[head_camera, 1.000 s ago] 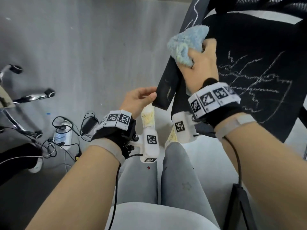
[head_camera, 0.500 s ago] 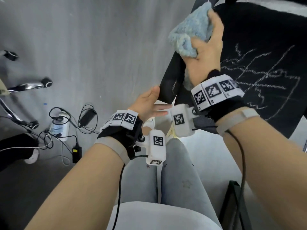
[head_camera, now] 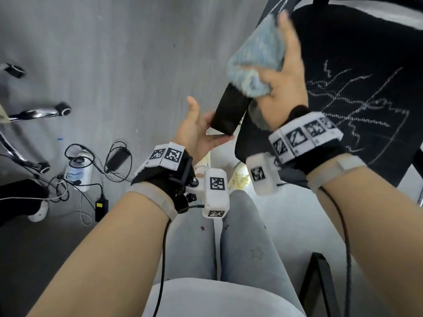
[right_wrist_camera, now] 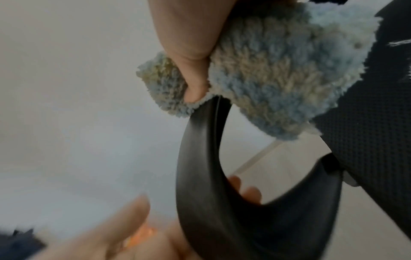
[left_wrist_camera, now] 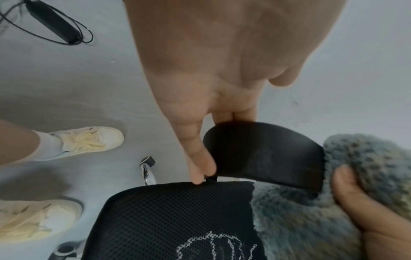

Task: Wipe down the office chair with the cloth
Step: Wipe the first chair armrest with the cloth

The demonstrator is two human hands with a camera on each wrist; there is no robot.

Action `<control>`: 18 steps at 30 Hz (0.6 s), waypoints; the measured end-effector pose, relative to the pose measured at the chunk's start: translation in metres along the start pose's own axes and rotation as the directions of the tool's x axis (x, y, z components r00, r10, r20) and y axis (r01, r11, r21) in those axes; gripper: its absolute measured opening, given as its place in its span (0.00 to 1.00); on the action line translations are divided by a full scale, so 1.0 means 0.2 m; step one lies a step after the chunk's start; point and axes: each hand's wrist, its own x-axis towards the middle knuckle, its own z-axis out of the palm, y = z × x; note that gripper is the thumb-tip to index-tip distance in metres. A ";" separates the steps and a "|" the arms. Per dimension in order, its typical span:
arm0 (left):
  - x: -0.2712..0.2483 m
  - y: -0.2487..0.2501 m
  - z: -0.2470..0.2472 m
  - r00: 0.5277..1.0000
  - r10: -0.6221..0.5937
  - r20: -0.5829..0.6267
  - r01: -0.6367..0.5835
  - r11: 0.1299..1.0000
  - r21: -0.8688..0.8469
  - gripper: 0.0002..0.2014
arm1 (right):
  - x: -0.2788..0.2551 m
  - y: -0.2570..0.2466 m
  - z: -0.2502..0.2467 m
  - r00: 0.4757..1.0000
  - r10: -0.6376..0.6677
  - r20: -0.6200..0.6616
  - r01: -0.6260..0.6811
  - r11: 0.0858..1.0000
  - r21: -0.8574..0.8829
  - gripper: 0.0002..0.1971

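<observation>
The office chair has a black mesh seat marked with white scribbles and a black plastic armrest. My right hand grips a fluffy blue cloth wrapped around the armrest, thumb pressed into it. The right wrist view shows the cloth folded over the armrest beside the seat. My left hand is under the armrest's front end, fingers straight and thumb raised. In the left wrist view its fingers touch the armrest above the seat, the cloth at right.
On the grey floor to the left lie a power strip, a charger and tangled cables. Another chair's chrome base with castors stands at the far left. A black frame rises at lower right. My pale shoes stand beneath the armrest.
My right hand has rubbed the cloth up the armrest and a little back down. My left hand has uncurled and slid under the armrest's front end.
</observation>
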 end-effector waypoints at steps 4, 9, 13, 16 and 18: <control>0.00 -0.03 0.01 0.998 0.062 -0.007 -0.062 0.998 0.021 0.43 | -0.03 0.01 0.01 0.997 -0.071 -0.006 0.070 0.990 -0.123 0.36; -0.02 -0.04 0.02 0.994 0.009 0.106 0.007 0.989 -0.149 0.47 | -0.37 0.07 0.09 0.873 -0.189 0.450 0.392 0.820 -0.416 0.18; -0.02 -0.03 0.01 0.998 0.003 0.061 -0.001 0.999 -0.043 0.47 | -0.29 0.11 0.03 0.842 -0.282 0.460 0.487 0.765 -0.421 0.18; 0.00 0.00 0.03 1.000 0.019 -0.017 -0.018 0.998 0.066 0.45 | -0.17 0.10 -0.02 0.897 -0.279 0.344 0.421 0.777 -0.468 0.25; -0.02 0.01 0.03 0.999 0.004 -0.042 -0.001 0.998 0.062 0.46 | -0.05 0.07 -0.08 0.978 -0.169 0.125 0.207 0.870 -0.448 0.22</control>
